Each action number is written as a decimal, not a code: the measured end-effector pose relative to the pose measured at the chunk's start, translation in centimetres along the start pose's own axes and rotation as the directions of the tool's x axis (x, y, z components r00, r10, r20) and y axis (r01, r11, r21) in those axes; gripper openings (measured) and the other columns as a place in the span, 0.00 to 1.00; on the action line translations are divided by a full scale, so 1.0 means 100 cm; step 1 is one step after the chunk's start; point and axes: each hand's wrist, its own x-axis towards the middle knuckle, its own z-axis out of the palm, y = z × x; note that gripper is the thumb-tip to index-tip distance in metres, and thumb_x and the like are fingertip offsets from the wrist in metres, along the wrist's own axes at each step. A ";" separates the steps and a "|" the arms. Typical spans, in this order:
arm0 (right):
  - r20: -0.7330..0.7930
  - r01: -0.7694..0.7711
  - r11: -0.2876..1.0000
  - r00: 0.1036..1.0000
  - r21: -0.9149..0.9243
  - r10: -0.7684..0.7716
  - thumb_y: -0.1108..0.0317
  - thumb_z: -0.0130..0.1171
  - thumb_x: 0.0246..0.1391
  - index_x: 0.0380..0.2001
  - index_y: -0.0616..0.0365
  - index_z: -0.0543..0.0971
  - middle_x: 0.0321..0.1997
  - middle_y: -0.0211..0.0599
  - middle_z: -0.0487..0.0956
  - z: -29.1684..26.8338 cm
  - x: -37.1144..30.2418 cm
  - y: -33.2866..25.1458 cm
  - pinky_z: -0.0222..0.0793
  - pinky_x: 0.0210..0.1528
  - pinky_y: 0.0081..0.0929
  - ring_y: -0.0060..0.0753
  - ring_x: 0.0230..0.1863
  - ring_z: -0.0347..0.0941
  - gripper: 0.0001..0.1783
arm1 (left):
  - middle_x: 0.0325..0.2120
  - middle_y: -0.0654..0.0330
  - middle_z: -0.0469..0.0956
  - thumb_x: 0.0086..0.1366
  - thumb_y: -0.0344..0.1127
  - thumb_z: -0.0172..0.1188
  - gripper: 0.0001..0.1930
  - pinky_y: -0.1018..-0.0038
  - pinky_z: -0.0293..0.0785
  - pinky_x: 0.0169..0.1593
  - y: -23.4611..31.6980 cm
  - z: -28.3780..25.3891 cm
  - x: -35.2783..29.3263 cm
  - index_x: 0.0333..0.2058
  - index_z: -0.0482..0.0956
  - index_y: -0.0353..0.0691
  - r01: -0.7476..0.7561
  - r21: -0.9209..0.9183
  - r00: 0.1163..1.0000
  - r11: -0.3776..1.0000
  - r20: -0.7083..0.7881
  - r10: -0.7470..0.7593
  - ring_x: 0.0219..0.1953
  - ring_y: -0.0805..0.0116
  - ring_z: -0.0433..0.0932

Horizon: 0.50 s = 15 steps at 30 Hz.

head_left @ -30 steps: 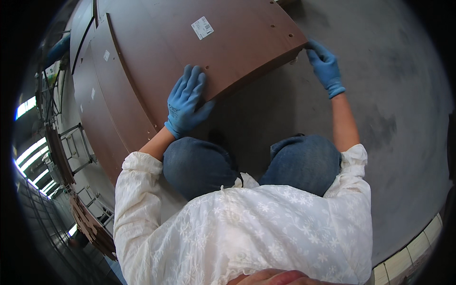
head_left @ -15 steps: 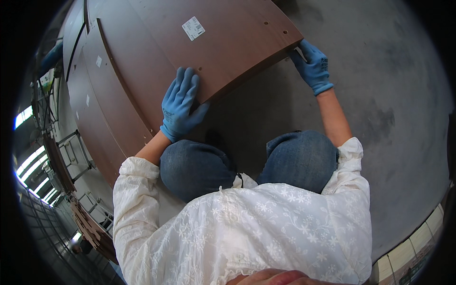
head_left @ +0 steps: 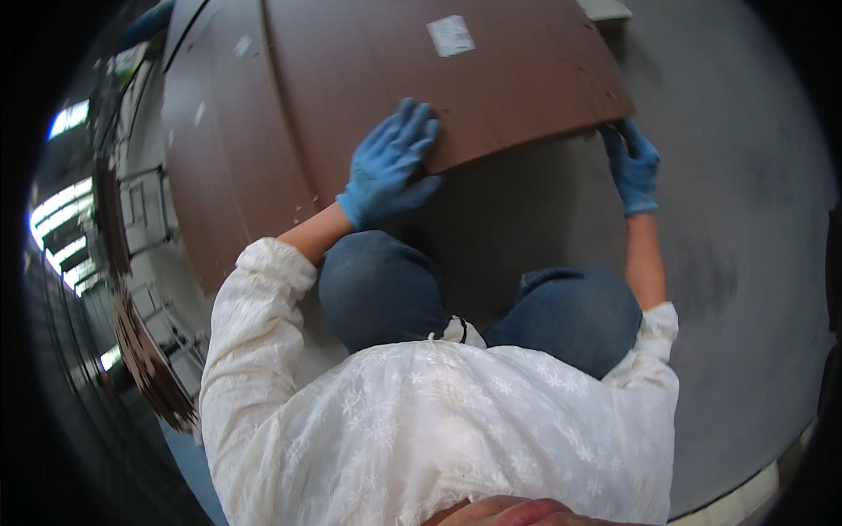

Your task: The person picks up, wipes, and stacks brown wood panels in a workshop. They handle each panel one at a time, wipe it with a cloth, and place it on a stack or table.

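Observation:
A wide brown board [head_left: 517, 88] with small drilled holes and a white label [head_left: 451, 36] lies in front of my knees. My left hand [head_left: 390, 167], in a blue glove, rests on its near edge, with fingers stretched out flat over the top face. At the right near corner, my right hand [head_left: 633, 167], also gloved in blue, pinches the board's edge. Its fingertips are partly hidden at the corner. Shadow fills the gap between the board's near edge and my knees.
More brown boards [head_left: 219, 149] with white labels lie close by on the left. Beyond them stand a dark metal rack [head_left: 145, 202] and a stack of brown panels [head_left: 149, 364]. Grey concrete floor [head_left: 737, 219] extends to the right.
The board and both hands sit farther right in the picture, and the boards on the left have shifted too. My left hand stays flat on the board; my right stays at its corner.

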 end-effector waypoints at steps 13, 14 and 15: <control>0.071 -0.022 0.999 0.997 -0.041 0.025 0.82 0.48 0.63 0.64 0.68 0.73 0.65 0.48 0.77 -0.060 0.029 -0.116 0.67 0.67 0.34 0.39 0.64 0.75 0.25 | 0.68 0.43 0.66 0.63 0.37 0.62 0.30 0.55 0.60 0.71 0.022 -0.097 -0.009 0.63 0.73 0.32 0.330 -0.349 0.943 0.877 0.071 -0.326 0.71 0.45 0.63; 0.103 -0.010 0.998 0.995 -0.058 0.016 0.83 0.48 0.62 0.63 0.69 0.73 0.65 0.49 0.77 -0.062 0.023 -0.144 0.67 0.68 0.35 0.41 0.65 0.75 0.25 | 0.67 0.43 0.67 0.63 0.36 0.61 0.29 0.54 0.59 0.72 0.036 -0.115 -0.015 0.62 0.73 0.32 0.405 -0.447 0.909 0.798 0.098 -0.406 0.71 0.44 0.64; 0.187 0.035 0.996 0.982 -0.085 -0.019 0.80 0.49 0.62 0.63 0.70 0.73 0.65 0.53 0.76 -0.066 0.013 -0.174 0.66 0.68 0.39 0.46 0.65 0.74 0.25 | 0.65 0.42 0.69 0.63 0.36 0.61 0.28 0.54 0.60 0.71 0.051 -0.135 -0.022 0.61 0.74 0.31 0.429 -0.465 0.902 0.775 0.168 -0.398 0.70 0.43 0.65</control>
